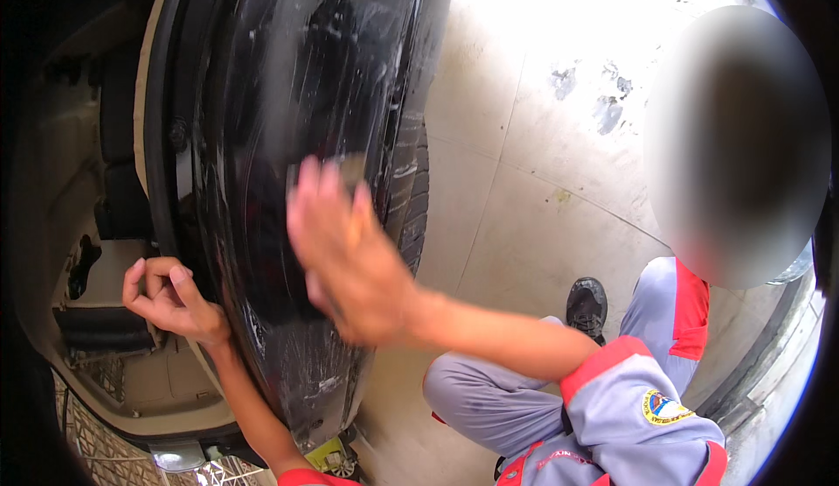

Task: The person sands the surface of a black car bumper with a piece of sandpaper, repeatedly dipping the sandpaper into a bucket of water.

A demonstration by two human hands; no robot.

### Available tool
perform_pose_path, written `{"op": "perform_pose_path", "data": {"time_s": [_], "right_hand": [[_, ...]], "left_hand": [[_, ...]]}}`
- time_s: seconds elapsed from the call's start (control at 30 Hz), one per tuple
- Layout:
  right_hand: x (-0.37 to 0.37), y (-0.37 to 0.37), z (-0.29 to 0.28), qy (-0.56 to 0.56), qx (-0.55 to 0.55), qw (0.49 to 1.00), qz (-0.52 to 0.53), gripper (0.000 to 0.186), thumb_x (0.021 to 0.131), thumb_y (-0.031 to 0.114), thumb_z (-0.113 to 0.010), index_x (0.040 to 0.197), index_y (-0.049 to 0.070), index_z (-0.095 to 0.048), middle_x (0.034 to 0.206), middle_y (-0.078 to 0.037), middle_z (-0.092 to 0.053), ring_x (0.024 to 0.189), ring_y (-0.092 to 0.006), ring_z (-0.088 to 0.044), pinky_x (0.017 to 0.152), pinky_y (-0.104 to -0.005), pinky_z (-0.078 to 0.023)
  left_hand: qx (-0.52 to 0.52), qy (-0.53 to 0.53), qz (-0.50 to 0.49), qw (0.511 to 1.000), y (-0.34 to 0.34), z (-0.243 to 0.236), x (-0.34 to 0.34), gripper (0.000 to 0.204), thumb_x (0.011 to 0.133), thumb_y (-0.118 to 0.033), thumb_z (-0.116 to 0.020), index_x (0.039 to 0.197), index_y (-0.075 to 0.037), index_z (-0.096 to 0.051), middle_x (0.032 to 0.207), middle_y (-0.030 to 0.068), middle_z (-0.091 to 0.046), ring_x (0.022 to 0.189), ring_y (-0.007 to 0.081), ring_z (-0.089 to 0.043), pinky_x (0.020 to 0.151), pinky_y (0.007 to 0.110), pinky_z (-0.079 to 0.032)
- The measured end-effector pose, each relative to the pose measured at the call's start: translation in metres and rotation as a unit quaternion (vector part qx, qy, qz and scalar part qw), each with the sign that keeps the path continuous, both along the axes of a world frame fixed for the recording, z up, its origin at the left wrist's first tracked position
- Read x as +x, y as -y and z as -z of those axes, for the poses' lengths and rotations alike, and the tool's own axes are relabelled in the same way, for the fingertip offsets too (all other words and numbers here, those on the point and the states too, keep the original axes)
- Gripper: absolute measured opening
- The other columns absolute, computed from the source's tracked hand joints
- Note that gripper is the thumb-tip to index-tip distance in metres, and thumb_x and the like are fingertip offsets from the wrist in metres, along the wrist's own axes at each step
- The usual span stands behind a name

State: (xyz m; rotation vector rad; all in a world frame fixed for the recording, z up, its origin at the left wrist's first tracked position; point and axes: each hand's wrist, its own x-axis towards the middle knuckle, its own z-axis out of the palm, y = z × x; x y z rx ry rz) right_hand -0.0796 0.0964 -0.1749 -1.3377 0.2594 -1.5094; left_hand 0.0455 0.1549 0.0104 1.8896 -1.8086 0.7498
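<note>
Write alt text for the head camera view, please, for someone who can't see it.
A person's motion-blurred right hand is over a glossy black car panel streaked with white; whether it holds anything is unclear. The left hand, fingers curled, is beside the panel, near the beige car interior. Pale floor lies to the right.

Pale tiled floor (pixel 559 167) with scattered dark patches (pixel 607 114) and, on it, one dark shoe (pixel 586 304)

glossy black panel (pixel 297 75) with whitish streaks (pixel 328 385) beneath the right hand (pixel 354 254), matt grooved rubber tyre (pixel 418 211) to its right, grey cloth sleeve (pixel 620 394) behind it, beige trim (pixel 175 379) below the left hand (pixel 179 302), probably plastic
</note>
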Motion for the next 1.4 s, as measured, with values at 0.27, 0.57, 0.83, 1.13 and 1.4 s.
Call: {"op": "perform_pose_path", "data": {"time_s": [0.27, 0.57, 0.83, 1.13, 1.4], "right_hand": [[0.015, 0.089, 0.001, 0.018, 0.037, 0.993, 0.11, 0.063, 0.086, 0.003, -0.05, 0.143, -0.011, -0.027, 0.151, -0.032, -0.021, 0.142, -0.0463, -0.019, 0.112, -0.0551, -0.023], [0.021, 0.14, 0.019, 0.038, 0.031, 0.988, 0.145, 0.055, 0.091, 0.004, -0.045, 0.141, -0.013, -0.029, 0.15, -0.034, -0.022, 0.139, -0.0497, -0.021, 0.113, -0.0562, -0.019], [0.007, 0.06, 0.009, -0.005, -0.06, 0.997, 0.038, 0.061, 0.085, 0.006, -0.052, 0.141, -0.009, -0.033, 0.15, -0.03, -0.025, 0.14, -0.0439, -0.026, 0.111, -0.0547, -0.024], [-0.009, -0.005, 0.013, -0.029, -0.134, 0.991, -0.007, 0.068, 0.08, 0.01, -0.058, 0.141, -0.007, -0.035, 0.15, -0.031, -0.027, 0.14, -0.0429, -0.029, 0.112, -0.0537, -0.023], [-0.002, -0.042, 0.018, -0.039, -0.045, 0.997, -0.045, 0.064, 0.085, 0.012, -0.057, 0.142, -0.005, -0.035, 0.152, -0.027, -0.026, 0.143, -0.0405, -0.024, 0.113, -0.0534, -0.023]], "left_hand": [[-0.001, 0.001, -0.01, 1.0, 0.004, 0.007, -0.003, 0.039, 0.092, -0.006, -0.053, 0.125, 0.001, -0.034, 0.084, 0.007, -0.05, 0.069, 0.0101, -0.04, 0.062, 0.024, -0.035], [-0.008, -0.007, -0.008, 1.0, 0.011, 0.01, -0.005, 0.039, 0.092, -0.005, -0.052, 0.125, 0.002, -0.033, 0.083, 0.0068, -0.05, 0.069, 0.0101, -0.041, 0.061, 0.024, -0.035], [0.005, 0.012, 0.017, 1.0, -0.003, -0.001, 0.007, 0.039, 0.093, -0.005, -0.052, 0.126, 0.001, -0.033, 0.084, 0.0071, -0.051, 0.069, 0.0096, -0.041, 0.062, 0.024, -0.035], [0.0, -0.008, 0.012, 1.0, 0.001, -0.002, 0.002, 0.038, 0.093, -0.005, -0.052, 0.126, 0.0, -0.033, 0.084, 0.0066, -0.051, 0.069, 0.0093, -0.041, 0.064, 0.024, -0.036], [0.008, -0.015, 0.0, 1.0, 0.003, -0.001, -0.004, 0.039, 0.093, -0.006, -0.052, 0.126, 0.001, -0.032, 0.084, 0.0064, -0.051, 0.069, 0.0093, -0.041, 0.064, 0.024, -0.036]]}}
